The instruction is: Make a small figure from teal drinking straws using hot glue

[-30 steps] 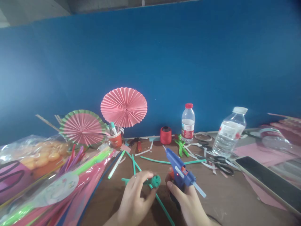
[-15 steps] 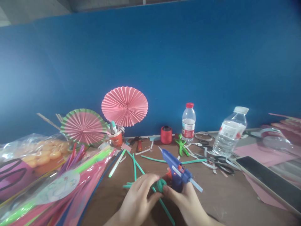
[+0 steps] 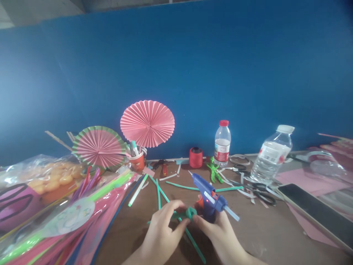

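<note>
My left hand (image 3: 164, 230) pinches a teal pipe cleaner coil (image 3: 191, 212) between thumb and fingers. The coil is wound into a small knot, and a strand runs left behind my fingers. My right hand (image 3: 222, 235) is closed around the handle of a blue glue gun (image 3: 204, 188), its nozzle pointing up and left, a clear glue stick (image 3: 232, 213) poking from the back. The right thumb touches the coil's right side. Below my hands a loose teal pipe cleaner (image 3: 195, 244) lies on the table; others lie beyond.
Bagged pipe cleaners (image 3: 91, 221) cover the left side. Paper fans (image 3: 147, 123), a cup of pens (image 3: 137, 162), a red thread spool (image 3: 195, 158) and water bottles (image 3: 222, 145) stand along the back. Scissors (image 3: 264, 195), paper strips and a phone (image 3: 317, 215) lie at right.
The coil has turned and risen slightly in my fingers, so its looped end shows more. The glue gun stays in my right hand, shifted slightly right in view.
</note>
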Motion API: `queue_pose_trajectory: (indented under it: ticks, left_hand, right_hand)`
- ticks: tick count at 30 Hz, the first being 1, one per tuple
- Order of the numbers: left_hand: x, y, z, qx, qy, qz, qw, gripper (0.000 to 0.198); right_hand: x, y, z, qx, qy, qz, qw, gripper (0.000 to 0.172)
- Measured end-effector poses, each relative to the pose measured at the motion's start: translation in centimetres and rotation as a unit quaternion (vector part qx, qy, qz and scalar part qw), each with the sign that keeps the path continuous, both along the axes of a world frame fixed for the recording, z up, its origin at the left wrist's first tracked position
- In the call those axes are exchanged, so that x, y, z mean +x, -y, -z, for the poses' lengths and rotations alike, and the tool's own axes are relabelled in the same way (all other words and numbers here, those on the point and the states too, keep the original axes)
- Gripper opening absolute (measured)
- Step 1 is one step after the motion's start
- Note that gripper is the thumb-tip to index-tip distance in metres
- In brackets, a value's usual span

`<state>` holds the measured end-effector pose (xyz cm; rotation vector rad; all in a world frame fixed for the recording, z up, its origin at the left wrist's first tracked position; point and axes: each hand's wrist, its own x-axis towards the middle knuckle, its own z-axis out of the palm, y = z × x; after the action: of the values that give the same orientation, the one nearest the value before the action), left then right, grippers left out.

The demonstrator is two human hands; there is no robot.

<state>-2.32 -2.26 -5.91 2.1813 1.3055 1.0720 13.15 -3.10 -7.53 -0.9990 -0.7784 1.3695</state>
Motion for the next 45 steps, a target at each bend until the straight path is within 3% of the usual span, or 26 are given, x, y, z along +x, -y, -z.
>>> queue_pose_trajectory:
  ticks: [4,8,14,17,19,21,23,27,29,31,35,38,42,45]
  left_hand:
    - [-0.1,0.1,0.0,0.002,0.004,0.004,1.000,0.022]
    - [-0.2,-0.1,0.0,0.005,-0.005,0.003,1.000,0.023]
    - [-0.2,-0.4,-1.0,-0.014,-0.049,0.056,0.997,0.035]
    - [-0.2,-0.6,-1.6,-0.030,-0.010,0.048,0.998,0.032]
    - [-0.4,-0.9,-2.0,-0.044,0.043,0.007,0.998,0.025]
    - [-0.7,-1.4,-2.6,-0.068,0.114,-0.049,0.990,0.021]
    - [-1.1,-2.0,-3.2,-0.102,0.227,-0.087,0.965,0.021]
    - [-1.7,-2.9,-3.8,-0.214,0.457,-0.051,0.862,0.022]
    - [-1.9,-3.0,-3.8,-0.250,0.512,-0.028,0.821,0.019]
    - [-1.9,-3.0,-3.6,-0.264,0.545,-0.012,0.796,0.016]
    - [-1.9,-2.9,-3.3,-0.278,0.572,0.017,0.772,0.013]
    - [-1.9,-2.8,-3.4,-0.283,0.591,0.049,0.754,0.012]
    - [-1.9,-2.7,-4.2,-0.274,0.614,0.070,0.737,0.010]
    - [-1.9,-2.7,-4.8,-0.265,0.618,0.066,0.737,0.014]
  right_hand:
    - [0.0,0.2,-0.6,0.014,0.022,-0.010,1.000,0.035]
    - [0.0,0.1,-0.5,0.018,0.018,-0.008,1.000,0.042]
    - [0.1,-0.1,-0.2,0.060,0.026,-0.036,0.997,0.037]
    - [0.5,-0.3,-0.1,0.067,0.100,-0.025,0.992,0.030]
    - [1.1,-0.7,-0.4,0.062,0.179,0.006,0.982,0.029]
    - [2.1,-1.5,-1.1,0.087,0.277,-0.006,0.957,0.028]
    - [3.4,-2.3,-2.0,0.155,0.401,-0.066,0.901,0.025]
    - [5.5,-3.6,-3.8,0.279,0.643,-0.154,0.696,0.032]
    - [6.1,-3.8,-4.3,0.293,0.687,-0.200,0.634,0.039]
    - [6.5,-3.7,-4.4,0.290,0.688,-0.232,0.623,0.046]
    - [7.0,-3.6,-4.4,0.269,0.669,-0.241,0.649,0.050]
    - [7.4,-3.7,-4.5,0.274,0.674,-0.244,0.641,0.054]
    - [7.0,-3.3,-5.0,0.294,0.736,-0.172,0.585,0.047]
    - [5.1,-2.0,-4.9,0.280,0.740,-0.130,0.598,0.033]
